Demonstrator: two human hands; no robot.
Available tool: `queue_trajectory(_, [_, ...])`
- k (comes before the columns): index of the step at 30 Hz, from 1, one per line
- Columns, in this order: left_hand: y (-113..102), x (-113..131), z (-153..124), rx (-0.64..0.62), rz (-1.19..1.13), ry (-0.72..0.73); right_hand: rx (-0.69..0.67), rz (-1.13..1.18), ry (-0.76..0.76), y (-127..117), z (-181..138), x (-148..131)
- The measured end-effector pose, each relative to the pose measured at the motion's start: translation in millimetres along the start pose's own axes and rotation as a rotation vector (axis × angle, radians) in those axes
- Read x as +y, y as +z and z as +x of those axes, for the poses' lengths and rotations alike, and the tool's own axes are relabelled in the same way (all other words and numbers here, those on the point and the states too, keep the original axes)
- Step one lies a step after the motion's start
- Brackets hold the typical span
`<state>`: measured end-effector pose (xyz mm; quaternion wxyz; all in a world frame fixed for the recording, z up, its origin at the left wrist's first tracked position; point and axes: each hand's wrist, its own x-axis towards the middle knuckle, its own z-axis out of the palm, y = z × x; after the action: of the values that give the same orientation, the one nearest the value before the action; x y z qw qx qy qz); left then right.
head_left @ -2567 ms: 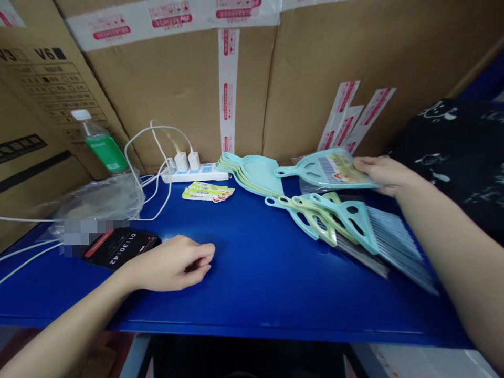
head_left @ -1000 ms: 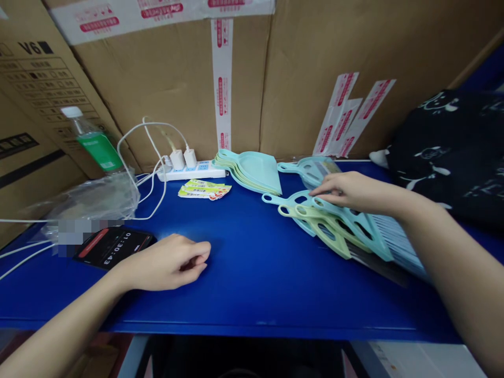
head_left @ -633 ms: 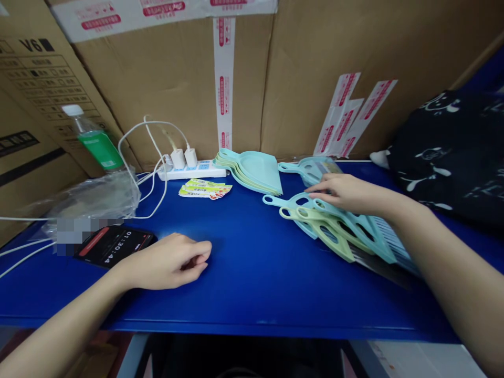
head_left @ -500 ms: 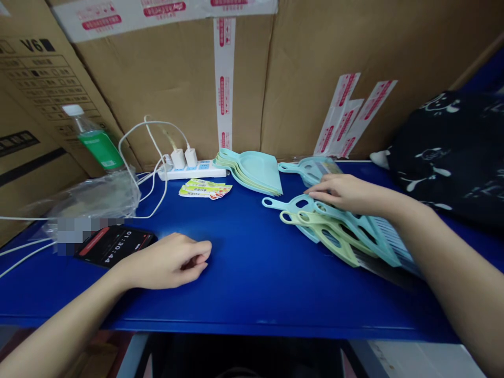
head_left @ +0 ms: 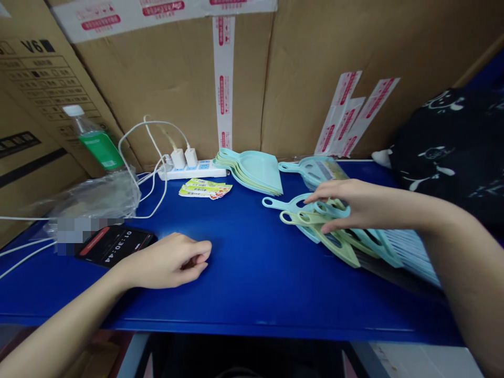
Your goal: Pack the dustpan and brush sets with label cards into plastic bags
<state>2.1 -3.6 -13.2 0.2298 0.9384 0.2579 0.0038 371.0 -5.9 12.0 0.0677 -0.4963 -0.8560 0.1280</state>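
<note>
My right hand (head_left: 340,202) hovers over a pile of small hand brushes, its thumb and fingers spread on either side of a light-blue brush (head_left: 376,239). No firm grip on that handle shows. Beneath and beside it lie pale-green brushes (head_left: 342,249) and another blue piece with a ring handle (head_left: 272,203), partly hidden by the hand. The brushes' bristles point right, under my forearm. My left hand (head_left: 173,262) rests on the blue table with its fingers curled in, and nothing visible in them. It lies beside a phone (head_left: 114,247) showing a timer.
Stacked blue and green dustpans (head_left: 260,170) lie at the back, left of a bagged blue piece (head_left: 309,170). Further left are paper labels (head_left: 205,189), a power strip (head_left: 214,172) with cables, a bottle (head_left: 100,147) and clear plastic (head_left: 98,197). A black cloth item (head_left: 452,152) sits right; cardboard boxes (head_left: 177,79) stand behind.
My right hand has shifted slightly toward me and opened wider, its thumb now dropping on the near side of the blue brush's handle. My left hand has stayed still.
</note>
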Motion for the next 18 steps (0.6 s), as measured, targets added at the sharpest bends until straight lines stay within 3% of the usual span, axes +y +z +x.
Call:
queue_trajectory(6, [2, -1, 1, 0.010, 0.003, 0.001, -0.040, -0.074, -0.002, 4, 8, -9])
queue_trajectory(12, [6, -1, 2, 0.044, 0.036, 0.021, 0.036, -0.220, 0.017, 9, 15, -8])
queue_trajectory(18, [10, 0, 8, 0.137, 0.215, 0.072, 0.099, -0.149, 0.117, 2, 6, -4])
